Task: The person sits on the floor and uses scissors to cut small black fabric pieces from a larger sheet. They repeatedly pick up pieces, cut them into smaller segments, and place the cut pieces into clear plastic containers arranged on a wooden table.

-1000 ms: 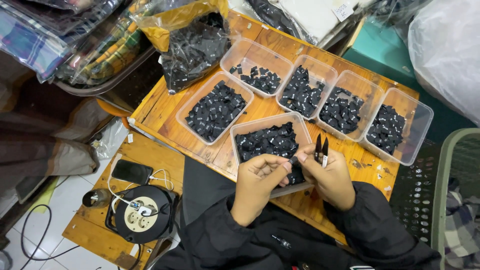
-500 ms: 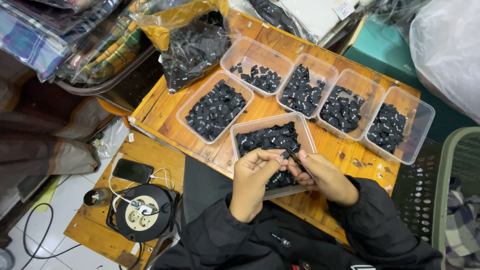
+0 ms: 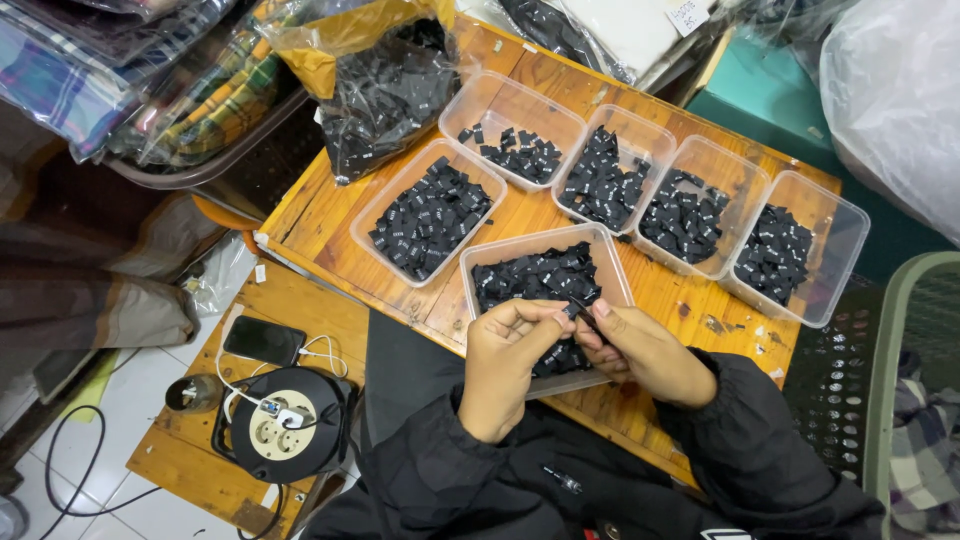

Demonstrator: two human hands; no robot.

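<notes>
Six clear plastic tubs of small black pieces sit on a wooden worktop [image 3: 330, 215], which fills the middle of the view. Behind it lie stacked folded cloths in plastic wrap [image 3: 130, 80], a big clear bag [image 3: 890, 100] at the far right, and a torn bag of black pieces [image 3: 385, 85] spilling onto the worktop's far corner. Four tubs stand in a row along the far edge; the leftmost of these [image 3: 510, 125] is the least full. A fifth tub [image 3: 425, 215] sits nearer, to the left, angled. The nearest tub [image 3: 545, 285] lies just in front of the person, partly under both hands.

A lower wooden board [image 3: 190, 460] at the left carries a round black cable reel [image 3: 285, 425] with sockets, a dark phone [image 3: 263, 340] with a white cord, and a small dark cup [image 3: 190, 393].

Both arms wear black sleeves [image 3: 430, 470]. Over the nearest tub the left hand [image 3: 505, 365] is curled, its thumb and forefinger pinched on a small black piece [image 3: 570, 310]. The right hand [image 3: 645, 350] meets it from the other side, its fingertips closed on the same piece and on a thin dark tool whose kind I cannot tell. The piece hangs just above the heap in that tub.
</notes>
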